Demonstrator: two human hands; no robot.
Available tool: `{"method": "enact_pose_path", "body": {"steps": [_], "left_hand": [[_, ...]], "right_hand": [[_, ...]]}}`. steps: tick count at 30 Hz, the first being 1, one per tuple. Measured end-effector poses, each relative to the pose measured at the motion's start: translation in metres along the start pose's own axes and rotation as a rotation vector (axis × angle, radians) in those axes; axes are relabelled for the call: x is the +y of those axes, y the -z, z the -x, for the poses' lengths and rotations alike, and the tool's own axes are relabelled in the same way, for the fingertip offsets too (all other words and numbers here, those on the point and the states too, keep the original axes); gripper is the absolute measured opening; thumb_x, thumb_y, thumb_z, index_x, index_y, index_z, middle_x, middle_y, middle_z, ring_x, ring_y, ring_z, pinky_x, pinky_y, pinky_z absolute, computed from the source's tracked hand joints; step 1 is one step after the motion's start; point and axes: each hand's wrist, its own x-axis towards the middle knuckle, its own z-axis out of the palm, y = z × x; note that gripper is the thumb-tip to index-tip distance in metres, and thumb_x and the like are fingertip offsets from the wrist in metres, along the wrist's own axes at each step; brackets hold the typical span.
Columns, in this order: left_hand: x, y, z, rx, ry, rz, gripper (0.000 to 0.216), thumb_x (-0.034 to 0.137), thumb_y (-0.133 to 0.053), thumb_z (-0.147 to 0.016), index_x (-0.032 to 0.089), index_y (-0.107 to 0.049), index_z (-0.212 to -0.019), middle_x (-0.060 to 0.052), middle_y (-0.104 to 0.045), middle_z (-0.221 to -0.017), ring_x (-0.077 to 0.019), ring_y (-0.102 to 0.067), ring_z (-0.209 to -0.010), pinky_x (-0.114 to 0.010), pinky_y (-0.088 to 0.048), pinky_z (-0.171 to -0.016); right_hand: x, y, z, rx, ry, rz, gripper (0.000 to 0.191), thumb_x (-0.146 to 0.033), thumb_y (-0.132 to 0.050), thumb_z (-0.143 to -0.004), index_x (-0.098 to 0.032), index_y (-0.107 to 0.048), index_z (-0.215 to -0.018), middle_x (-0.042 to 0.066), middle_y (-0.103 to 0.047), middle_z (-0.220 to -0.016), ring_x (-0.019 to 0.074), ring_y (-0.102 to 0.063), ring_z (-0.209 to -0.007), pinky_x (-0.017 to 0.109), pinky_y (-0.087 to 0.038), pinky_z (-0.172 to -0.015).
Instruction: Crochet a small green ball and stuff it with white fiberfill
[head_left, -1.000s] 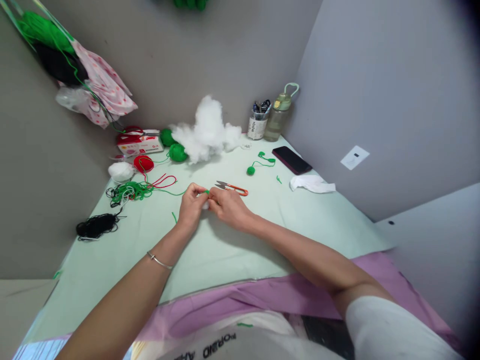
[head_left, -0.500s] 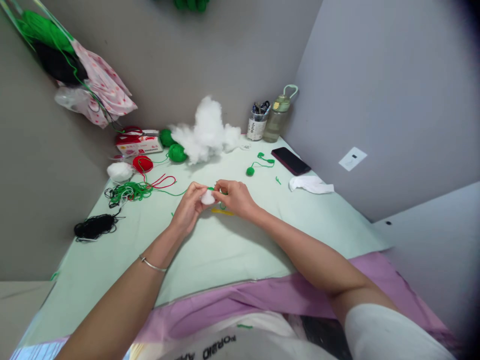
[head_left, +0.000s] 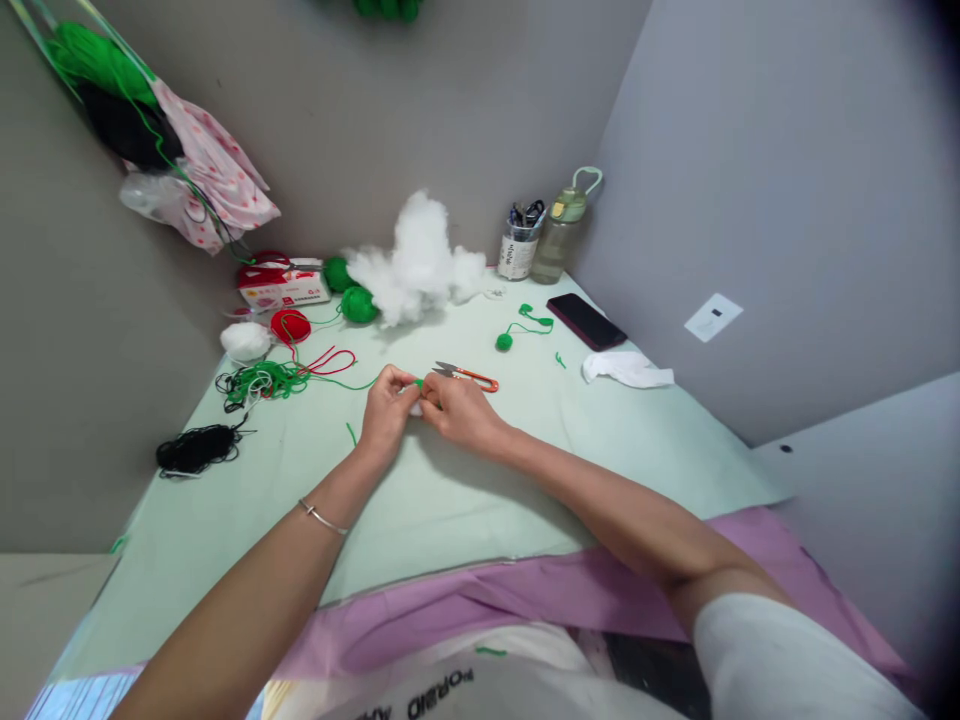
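My left hand (head_left: pixel 386 415) and my right hand (head_left: pixel 463 412) meet over the middle of the table, both with fingers closed. Pinched between them is a small green-and-white yarn piece (head_left: pixel 418 384), mostly covered by my fingers; a bit of its white part shows below. From the left, a green strand runs up to my left fingers. Just beyond my right hand lies a pair of thread snips (head_left: pixel 480 380) with an orange handle, blades pointing left. A short green yarn scrap (head_left: pixel 351 434) lies beside my left wrist.
White stuffing (head_left: pixel 420 265), green yarn balls (head_left: pixel 359 305), a red yarn ball (head_left: pixel 291 325) and tangled yarn (head_left: pixel 266 382) lie at the back and left. A phone (head_left: pixel 586 322), bottle (head_left: pixel 559 240), pen cup (head_left: pixel 519 250) and white cloth (head_left: pixel 628 369) are on the right.
My right hand has come down and closer to my left, covering more of the white part. The snips now show beyond it. A yellow strip seen under my right hand is out of sight.
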Motion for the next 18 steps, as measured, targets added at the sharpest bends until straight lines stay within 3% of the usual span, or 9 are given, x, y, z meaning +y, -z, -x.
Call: {"method": "enact_pose_path", "body": {"steps": [5,11,15,18], "left_hand": [[0.006,0.001,0.005,-0.045,0.089,0.038,0.028,0.023,-0.08,-0.063,0.021,-0.057,-0.078,0.005,-0.06,-0.065,-0.0111,-0.055,-0.057,-0.02,-0.04,-0.053],[0.025,0.003,0.008,-0.181,0.134,0.095,0.029,0.038,-0.08,-0.073,0.017,-0.063,-0.082,-0.001,-0.069,-0.082,-0.0139,-0.066,-0.069,-0.026,-0.054,-0.066],[0.027,0.005,0.007,-0.216,0.13,0.075,0.039,0.034,-0.088,-0.065,0.016,-0.066,-0.091,-0.003,-0.073,-0.085,-0.0159,-0.069,-0.073,-0.028,-0.055,-0.072],[0.02,0.004,0.006,-0.174,0.097,0.05,0.04,0.031,-0.09,-0.062,0.016,-0.065,-0.09,-0.001,-0.071,-0.081,-0.014,-0.066,-0.068,-0.025,-0.051,-0.066]], "right_hand": [[0.002,0.001,-0.004,0.014,-0.016,0.03,0.011,-0.025,-0.059,-0.092,-0.019,-0.065,-0.085,-0.001,-0.064,-0.067,0.0148,-0.049,-0.063,0.027,-0.028,-0.065],[0.013,0.014,-0.007,0.036,-0.066,-0.011,0.016,-0.028,-0.059,-0.092,-0.02,-0.071,-0.084,-0.002,-0.069,-0.068,0.013,-0.053,-0.063,0.025,-0.03,-0.065],[0.016,0.018,-0.007,0.056,-0.072,-0.025,0.021,-0.033,-0.058,-0.094,-0.021,-0.072,-0.085,-0.003,-0.064,-0.062,0.0127,-0.05,-0.06,0.025,-0.03,-0.064],[0.011,0.017,-0.004,0.046,-0.05,-0.02,0.019,-0.029,-0.057,-0.094,-0.02,-0.07,-0.084,-0.002,-0.067,-0.067,0.0135,-0.053,-0.063,0.026,-0.031,-0.066]]}}
